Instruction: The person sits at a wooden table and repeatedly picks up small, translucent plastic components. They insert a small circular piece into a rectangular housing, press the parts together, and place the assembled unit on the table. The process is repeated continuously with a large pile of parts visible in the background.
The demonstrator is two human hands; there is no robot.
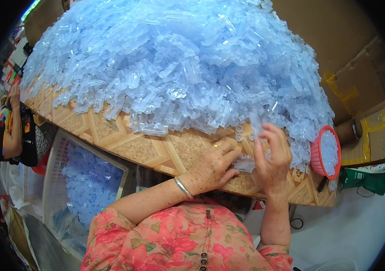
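A huge heap of clear pale-blue plastic pieces (179, 63) covers most of a table with a woven-pattern top (156, 151). My left hand (212, 168) rests on the table's near edge, a ring on one finger and a silver bangle on the wrist, its fingers pinching a small clear plastic piece (245, 163). My right hand (271, 156) meets it from the right, fingers closed on the same piece and on the edge of the heap. A few small round clear caps (239, 133) lie on the table just above my hands.
A red basket (315, 156) of small clear parts stands at the table's right end. A white crate (56, 180) of blue pieces sits on the floor to the left. Another person (9, 131) sits at far left. Cardboard boxes (364, 90) stand at right.
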